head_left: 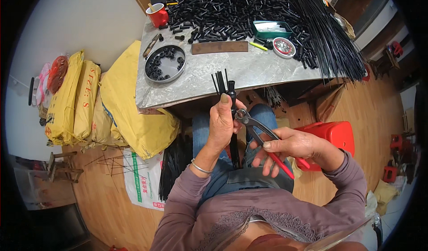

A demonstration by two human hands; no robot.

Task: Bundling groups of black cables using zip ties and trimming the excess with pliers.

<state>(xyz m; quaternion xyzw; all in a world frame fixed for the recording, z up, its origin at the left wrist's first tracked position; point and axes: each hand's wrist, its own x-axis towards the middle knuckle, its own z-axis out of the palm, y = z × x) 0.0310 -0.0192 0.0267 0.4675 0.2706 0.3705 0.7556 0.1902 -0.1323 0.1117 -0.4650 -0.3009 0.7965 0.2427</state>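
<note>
Upright in my left hand (220, 122), in front of the table edge, is a small bunch of thin black rods (220, 82). A black tubular piece (231, 88) with a wider top stands beside them in the same grip, my thumb pressed along the bunch. My right hand (292, 144) holds a pair of pincers (264, 130) with red handle ends. Their jaws touch or nearly touch the black piece just below my left fingers; whether they grip it is hard to see. The lower part of the bunch reaches down between my knees.
A large heap of black tubular pieces (227, 10) covers the back of the table (205, 73). Long black rods (332, 37) hang over its right edge. A round tin (185, 50), a flat bar (219, 47) and a green tray (269, 35) lie nearer. A red stool (343, 137) stands right; yellow sacks (129, 99) left.
</note>
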